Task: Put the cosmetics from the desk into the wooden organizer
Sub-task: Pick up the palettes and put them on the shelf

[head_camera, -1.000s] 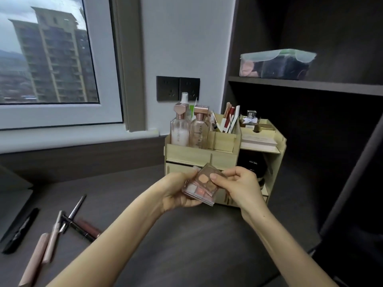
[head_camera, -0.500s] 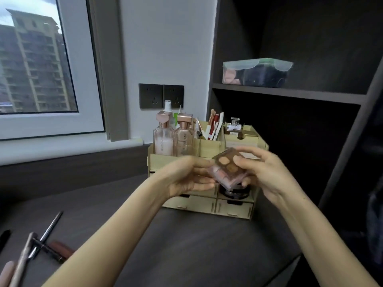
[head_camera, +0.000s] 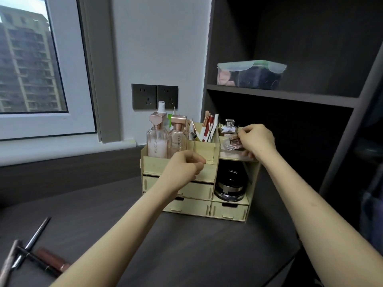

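Observation:
A pale wooden organizer (head_camera: 157,165) stands on the dark desk (head_camera: 176,245) against the wall. My right hand (head_camera: 257,139) grips a clear eyeshadow palette (head_camera: 233,142) over the organizer's upper right shelf, just in front of a small perfume bottle (head_camera: 228,127). In front of the organizer's left compartments hovers my left hand (head_camera: 184,167), fingers loosely curled and holding nothing. Two pink bottles (head_camera: 165,139) and several brushes (head_camera: 206,127) stand in the top compartments. A black round jar (head_camera: 231,184) sits in the lower right opening. Several pens and tubes (head_camera: 35,257) lie at the desk's left front.
A dark shelf unit (head_camera: 290,96) rises right of the organizer and carries a lidded plastic box (head_camera: 250,74). Wall sockets (head_camera: 154,97) sit behind the bottles. A window (head_camera: 31,65) fills the upper left.
My right hand carried the palette up and to the right onto the organizer's upper right shelf. My left hand let go of it and stays lower, in front of the organizer.

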